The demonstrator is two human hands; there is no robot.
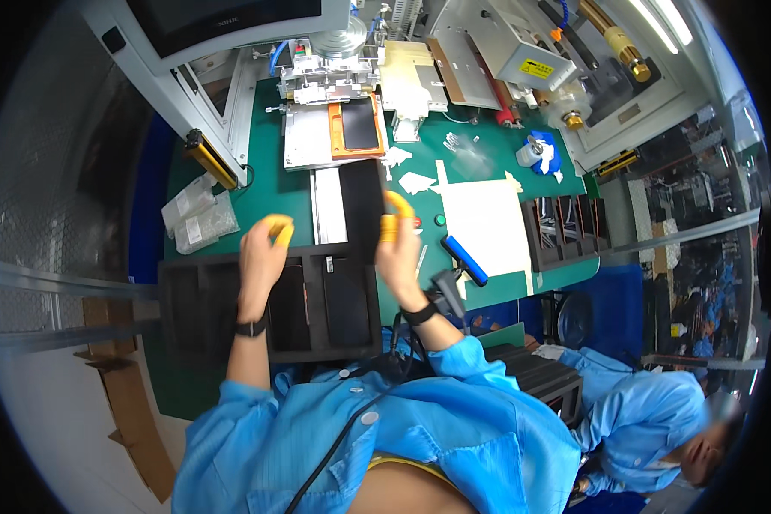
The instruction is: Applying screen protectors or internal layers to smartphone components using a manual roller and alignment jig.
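My right hand point(394, 257), in yellow finger cots, grips the right edge of a dark flat panel point(362, 201). The panel stands above the far edge of a black foam tray point(206, 259). Over the tray's middle, my left hand point(264, 253) has loosely curled fingers, also in yellow cots, with nothing visible in them. Dark flat panels point(346, 301) lie in the tray's slots. Beyond my hands, an orange fixture point(335, 128) on a metal plate holds a black phone-shaped panel point(359, 125).
A clamping machine point(330, 84) stands behind the fixture. Bagged parts point(201, 214) lie at left. To the right are a white sheet point(488, 223), a blue roller point(465, 259), a slotted rack point(565, 231) and a bottle point(529, 152). A co-worker point(642, 420) sits at lower right.
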